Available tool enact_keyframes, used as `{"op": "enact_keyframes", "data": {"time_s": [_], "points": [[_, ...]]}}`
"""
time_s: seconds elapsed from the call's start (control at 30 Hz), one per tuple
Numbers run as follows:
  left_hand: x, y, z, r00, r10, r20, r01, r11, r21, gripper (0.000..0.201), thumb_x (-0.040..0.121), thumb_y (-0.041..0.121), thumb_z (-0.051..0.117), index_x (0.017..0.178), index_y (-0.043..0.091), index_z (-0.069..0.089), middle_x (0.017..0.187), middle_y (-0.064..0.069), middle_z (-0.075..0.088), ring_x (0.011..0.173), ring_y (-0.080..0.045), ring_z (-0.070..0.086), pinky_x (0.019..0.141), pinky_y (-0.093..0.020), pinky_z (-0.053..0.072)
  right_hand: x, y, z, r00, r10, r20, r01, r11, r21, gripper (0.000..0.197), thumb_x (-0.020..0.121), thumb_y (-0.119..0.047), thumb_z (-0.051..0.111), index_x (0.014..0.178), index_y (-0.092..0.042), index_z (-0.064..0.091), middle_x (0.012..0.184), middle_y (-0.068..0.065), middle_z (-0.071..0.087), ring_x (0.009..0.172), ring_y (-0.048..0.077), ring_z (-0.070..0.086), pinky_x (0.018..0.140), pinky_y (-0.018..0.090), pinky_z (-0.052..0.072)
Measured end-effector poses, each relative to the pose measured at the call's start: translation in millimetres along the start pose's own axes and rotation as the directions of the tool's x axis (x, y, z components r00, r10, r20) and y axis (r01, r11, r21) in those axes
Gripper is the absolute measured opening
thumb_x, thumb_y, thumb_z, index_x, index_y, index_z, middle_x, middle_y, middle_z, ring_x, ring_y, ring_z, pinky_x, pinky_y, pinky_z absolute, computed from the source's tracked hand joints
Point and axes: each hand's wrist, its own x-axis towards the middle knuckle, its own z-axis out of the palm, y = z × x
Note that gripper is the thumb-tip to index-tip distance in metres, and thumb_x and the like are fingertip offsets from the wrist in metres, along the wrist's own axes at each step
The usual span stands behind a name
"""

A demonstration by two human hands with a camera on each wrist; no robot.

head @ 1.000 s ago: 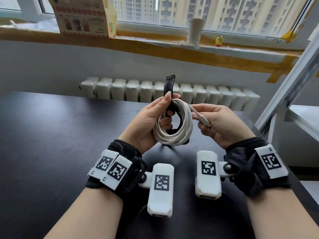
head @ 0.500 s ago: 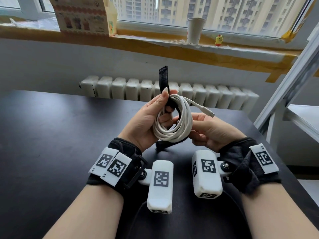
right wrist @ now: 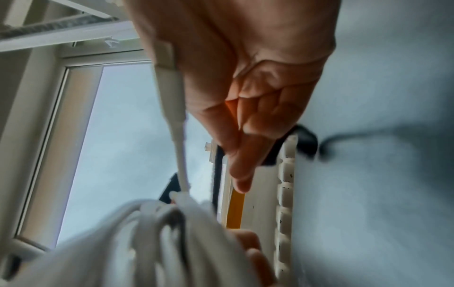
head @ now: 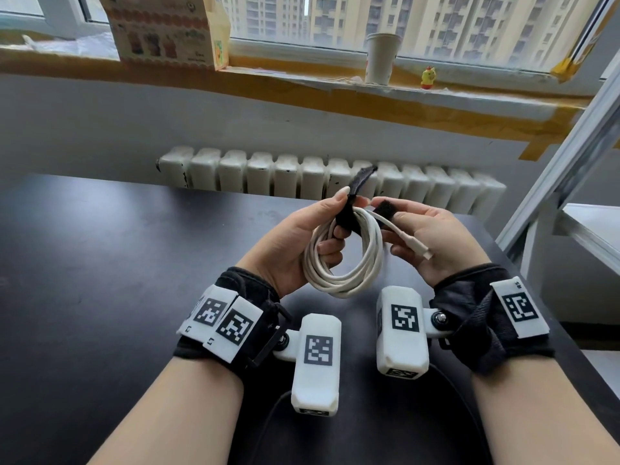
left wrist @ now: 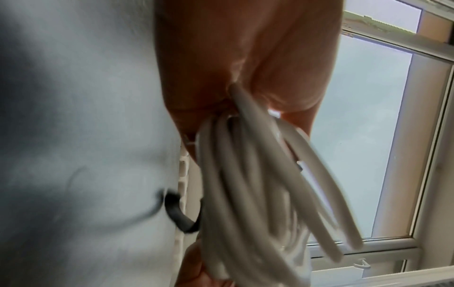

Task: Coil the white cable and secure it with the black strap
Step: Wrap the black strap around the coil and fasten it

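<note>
Smooth round white cable (head: 349, 260) coil in the left hand (head: 295, 243), grip clenched around it; right hand (head: 432, 236) at three o'clock pinches fuzzy black strap (head: 385, 209).

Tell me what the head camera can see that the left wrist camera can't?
Only the head view shows both hands, the left hand and right hand, the black strap wrapped over the coil, the cable's plug, the paper cup and the dark table. Only the left wrist view shows the loops up close from below, against the window glass. Both show the white cable coiled in the left hand, and the radiator.
</note>
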Motion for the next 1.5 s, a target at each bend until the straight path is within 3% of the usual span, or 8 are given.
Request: {"op": "enact_keyframes", "data": {"time_s": [0.13,0.3,0.63,0.8,1.13,1.3,1.4,1.5], "points": [[1,-1,0,1.0,0.002,-0.024,-0.001,0.999,0.054,0.031,0.08,0.04,0.055,0.091,0.014,0.068,0.057,0.004,0.045,0.037,-0.003,0.031,0.043,-0.017,0.02,1,-4,-7,0.999,0.042,0.019,-0.044,0.987,0.157,0.028,0.082,0.004,0.046,0.088,-0.008,0.07,0.075,0.009,0.075,0.066,0.015,0.07,0.066,0.023,0.057],[2,-2,0,1.0,-0.008,-0.026,0.01,0.996,0.093,0.03,0.086,0.037,0.053,0.094,0.013,0.066,0.057,0.004,0.045,0.038,-0.004,0.031,0.042,-0.016,0.023,-3,-9,-10,0.998,0.04,0.041,-0.047,0.982,0.183,0.012,0.082,-0.005,0.059,0.086,-0.007,0.069,0.071,0.005,0.074,0.061,0.012,0.07,0.063,0.019,0.058],[0,-2,6,1.0,-0.012,0.001,0.012,0.984,0.175,0.028,0.08,0.036,0.056,0.096,0.013,0.061,0.06,0.003,0.041,0.04,-0.004,0.028,0.047,-0.018,0.02,0,-10,-8,0.949,-0.138,-0.282,0.213,0.942,0.258,0.012,0.076,0.006,0.066,0.08,-0.005,0.067,0.057,-0.003,0.069,0.055,0.007,0.065,0.054,0.015,0.052],[1,-2,7,0.997,0.037,-0.072,-0.025,0.987,0.162,0.014,0.092,0.025,0.052,0.088,0.015,0.06,0.057,0.005,0.045,0.041,-0.005,0.031,0.042,-0.015,0.032,-5,-15,-3,0.966,-0.174,-0.19,0.224,0.931,0.287,0.013,0.078,0.004,0.064,0.082,-0.007,0.068,0.066,0.0,0.071,0.063,0.01,0.068,0.061,0.017,0.055],[4,-4,6,0.991,0.067,-0.12,-0.062,0.997,0.049,0.023,0.093,0.031,0.05,0.094,0.009,0.057,0.064,0.0,0.041,0.039,-0.005,0.04,0.047,-0.019,0.046,-11,-14,5,0.974,-0.227,0.006,0.222,0.958,0.18,0.019,0.078,0.006,0.06,0.074,-0.01,0.071,0.069,0.004,0.073,0.066,0.014,0.069,0.064,0.021,0.056],[4,-6,7,0.996,0.037,-0.077,-0.025,0.987,0.16,0.021,0.093,0.03,0.049,0.09,0.012,0.059,0.063,0.001,0.042,0.037,-0.003,0.033,0.04,-0.015,0.037,-11,-11,10,0.96,-0.278,0.042,0.273,0.957,0.095,0.028,0.055,-0.009,0.077,0.082,-0.01,0.07,0.073,0.005,0.071,0.073,0.021,0.067,0.077,0.029,0.057],[3,-6,8,1.0,0.008,-0.024,-0.003,0.976,0.216,0.023,0.09,0.031,0.051,0.098,0.011,0.058,0.062,0.001,0.042,0.038,-0.003,0.028,0.038,-0.014,0.03,-9,-9,10,0.949,-0.313,-0.029,0.313,0.95,0.004,0.025,0.06,0.006,0.077,0.075,-0.012,0.068,0.069,0.006,0.067,0.072,0.025,0.064,0.078,0.035,0.054],[2,-6,10,1.0,0.001,-0.012,0.003,0.959,0.283,0.025,0.079,0.034,0.061,0.093,0.014,0.059,0.062,0.003,0.043,0.039,-0.002,0.03,0.041,-0.013,0.028,-8,-7,10,0.941,-0.331,-0.066,0.332,0.943,-0.006,0.026,0.06,0.01,0.075,0.069,-0.013,0.067,0.065,0.002,0.067,0.067,0.021,0.064,0.071,0.029,0.055]]}}
